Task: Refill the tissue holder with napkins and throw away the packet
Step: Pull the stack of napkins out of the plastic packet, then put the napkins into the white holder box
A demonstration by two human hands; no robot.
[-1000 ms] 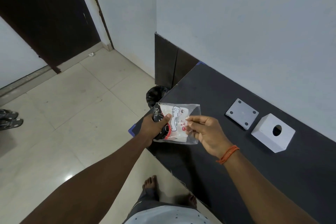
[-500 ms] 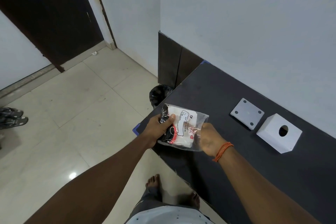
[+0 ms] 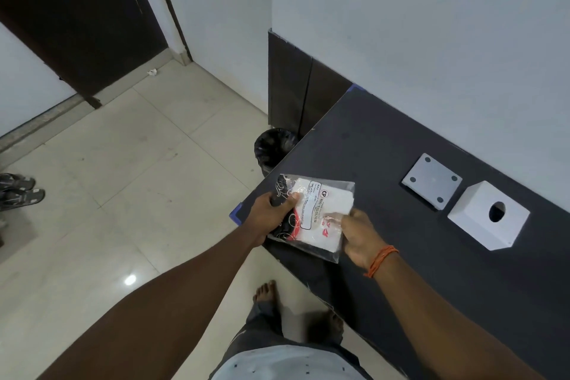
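A clear plastic tissue packet (image 3: 319, 210) with white napkins inside and black-red print is held over the near corner of the dark table (image 3: 385, 139). My left hand (image 3: 271, 214) grips its left edge, thumb on top. My right hand (image 3: 359, 236) has its fingertips inside the packet's open right end, pinching the napkins. The white tissue holder cover (image 3: 489, 214), with a round hole on top, stands on the table to the right. Its flat grey base plate (image 3: 431, 180) lies apart beside it.
A black bin lined with a black bag (image 3: 273, 149) stands on the floor at the table's far left corner. Sandals (image 3: 18, 190) lie on the tiled floor at far left. A dark door (image 3: 77, 18) is behind. My bare feet (image 3: 266, 293) stand by the table edge.
My right hand has gone from pinching the packet's open edge to reaching inside it onto the napkins. The packet has tilted slightly and dropped lower toward the table.
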